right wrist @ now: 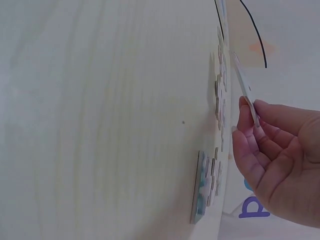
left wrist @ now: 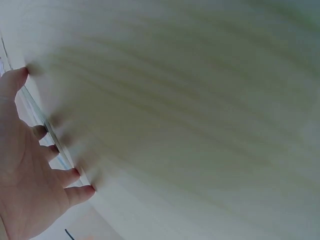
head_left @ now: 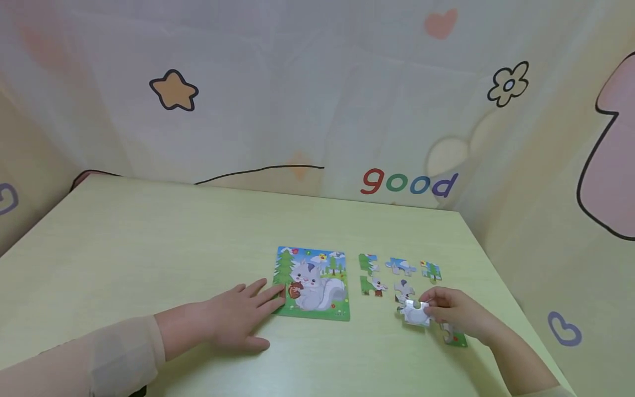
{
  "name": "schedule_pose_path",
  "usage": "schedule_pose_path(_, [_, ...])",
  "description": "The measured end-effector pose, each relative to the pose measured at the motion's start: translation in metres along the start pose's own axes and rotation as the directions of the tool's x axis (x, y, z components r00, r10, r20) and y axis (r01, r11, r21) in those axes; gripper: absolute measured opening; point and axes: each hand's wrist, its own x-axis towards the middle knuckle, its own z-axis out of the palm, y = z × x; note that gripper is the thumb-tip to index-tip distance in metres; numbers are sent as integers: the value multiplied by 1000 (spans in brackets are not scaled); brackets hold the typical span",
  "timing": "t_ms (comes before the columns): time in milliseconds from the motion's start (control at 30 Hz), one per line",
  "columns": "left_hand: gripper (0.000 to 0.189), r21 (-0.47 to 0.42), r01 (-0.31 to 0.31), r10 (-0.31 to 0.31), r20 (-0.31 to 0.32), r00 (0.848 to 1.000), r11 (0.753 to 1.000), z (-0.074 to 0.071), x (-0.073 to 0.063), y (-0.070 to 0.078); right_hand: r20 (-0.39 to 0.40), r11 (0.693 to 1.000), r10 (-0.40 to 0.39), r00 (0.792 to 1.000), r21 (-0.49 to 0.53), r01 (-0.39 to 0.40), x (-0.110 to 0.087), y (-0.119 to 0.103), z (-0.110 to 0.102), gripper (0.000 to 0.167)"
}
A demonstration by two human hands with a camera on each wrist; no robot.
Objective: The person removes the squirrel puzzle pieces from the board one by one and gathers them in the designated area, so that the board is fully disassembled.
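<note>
My left hand [head_left: 243,318] lies on the table with its fingers spread, fingertips at the left edge of a square puzzle board [head_left: 317,311] that shows a squirrel with an acorn. Between thumb and fingers, my right hand [head_left: 463,313] pinches a puzzle piece [head_left: 415,313] printed with pale grey fur. In the right wrist view the held piece [right wrist: 244,85] is seen edge-on, raised off the table. Behind the right hand lies a green-edged piece [head_left: 456,337], partly hidden by it. A grey squirrel-face piece [head_left: 404,289] is just beyond the held one.
Right of the board, loose pieces lie in rough rows: a tree piece [head_left: 368,262], a sky piece [head_left: 399,267], a small-tree piece [head_left: 432,271] and a green piece [head_left: 371,286]. The pale table [head_left: 149,242] meets printed cloth walls [head_left: 278,110] at the back and sides.
</note>
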Motion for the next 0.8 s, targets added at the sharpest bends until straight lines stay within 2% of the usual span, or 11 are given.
schedule_pose_path(233, [76, 3, 4, -4, 9, 1000, 1000, -1, 0, 1, 56, 1000, -23, 998, -12, 23, 1, 2, 2, 23])
schedule_pose_path(433, [77, -2, 7, -7, 13, 1000, 1000, -4, 0, 1, 69, 997, -46, 997, -63, 50, 1, 2, 4, 18])
schedule_pose_path(600, [78, -16, 10, -9, 22, 1000, 1000, -4, 0, 0, 48, 985, -39, 998, -167, 47, 0, 0, 7, 15])
schedule_pose_path(800, [79, -38, 27, -26, 27, 999, 999, -2, -1, -3, 3, 961, 3, 1000, -278, -2, 1, -4, 8, 14])
